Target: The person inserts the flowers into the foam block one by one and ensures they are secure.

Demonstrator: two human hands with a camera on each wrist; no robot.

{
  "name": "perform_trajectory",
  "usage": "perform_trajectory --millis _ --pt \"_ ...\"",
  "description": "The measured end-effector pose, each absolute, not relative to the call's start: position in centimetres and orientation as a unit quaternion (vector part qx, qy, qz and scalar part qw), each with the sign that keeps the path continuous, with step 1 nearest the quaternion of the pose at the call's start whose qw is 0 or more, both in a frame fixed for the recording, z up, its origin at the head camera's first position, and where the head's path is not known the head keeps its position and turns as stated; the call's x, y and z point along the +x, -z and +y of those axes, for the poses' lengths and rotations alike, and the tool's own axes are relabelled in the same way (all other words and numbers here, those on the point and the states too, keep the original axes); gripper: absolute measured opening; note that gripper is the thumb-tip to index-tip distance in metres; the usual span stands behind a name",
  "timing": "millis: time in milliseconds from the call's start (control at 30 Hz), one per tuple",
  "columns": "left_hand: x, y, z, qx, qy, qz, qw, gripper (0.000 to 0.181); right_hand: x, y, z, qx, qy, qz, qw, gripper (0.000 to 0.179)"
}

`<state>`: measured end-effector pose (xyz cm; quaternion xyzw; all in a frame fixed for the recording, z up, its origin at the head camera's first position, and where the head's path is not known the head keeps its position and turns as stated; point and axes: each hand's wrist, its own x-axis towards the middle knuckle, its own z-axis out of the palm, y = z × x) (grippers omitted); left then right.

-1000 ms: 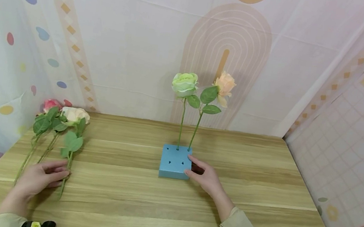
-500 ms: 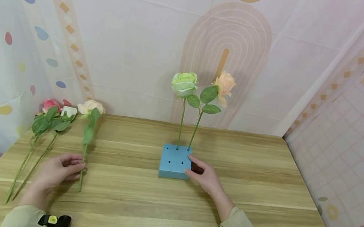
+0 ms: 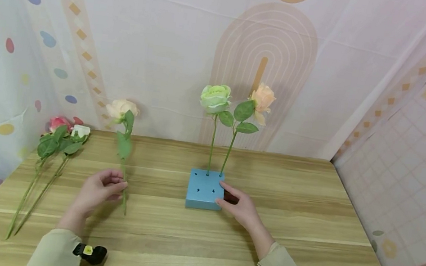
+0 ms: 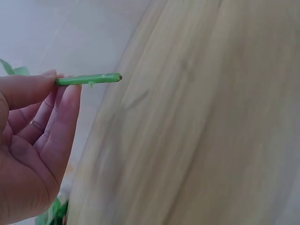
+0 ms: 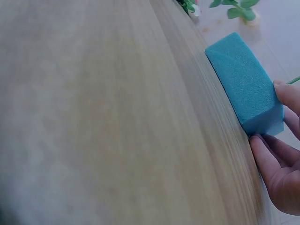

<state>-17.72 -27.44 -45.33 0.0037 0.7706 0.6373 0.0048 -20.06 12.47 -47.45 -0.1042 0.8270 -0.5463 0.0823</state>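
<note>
My left hand (image 3: 100,190) pinches the lower stem of a cream artificial rose (image 3: 122,110) between thumb and fingers. The flower is held upright with a slight tilt, above the table. In the left wrist view, the cut end of the green stem (image 4: 89,79) sticks out past my fingertips. At the middle of the table sits a blue foam block (image 3: 203,204) with several small holes in its top. My right hand (image 3: 241,207) grips its right side. A pale green rose (image 3: 216,99) and a peach rose (image 3: 263,98) stand in holes along the block's back edge.
A pink rose (image 3: 60,123) and a white rose (image 3: 80,131) lie at the left of the wooden table (image 3: 156,243), stems toward the front. A patterned curtain (image 3: 167,54) hangs behind the table's back edge.
My left hand has drawn the cream rose away from the two lying roses, moving right and raising it more upright. The right hand and the foam block have stayed in place.
</note>
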Motion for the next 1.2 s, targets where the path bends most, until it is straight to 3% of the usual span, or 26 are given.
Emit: perform_trajectory --millis 633,1200 --pt "-20.2 44.0 -20.4 0.052 -0.658 0.751 -0.003 0.025 -20.4 47.6 12.6 -0.109 0.55 0.824 0.085 0.056" --pt "-22.7 41.4 -15.2 0.08 -0.646 0.755 -0.082 0.014 -20.2 47.4 12.6 -0.108 0.553 0.821 0.092 0.057"
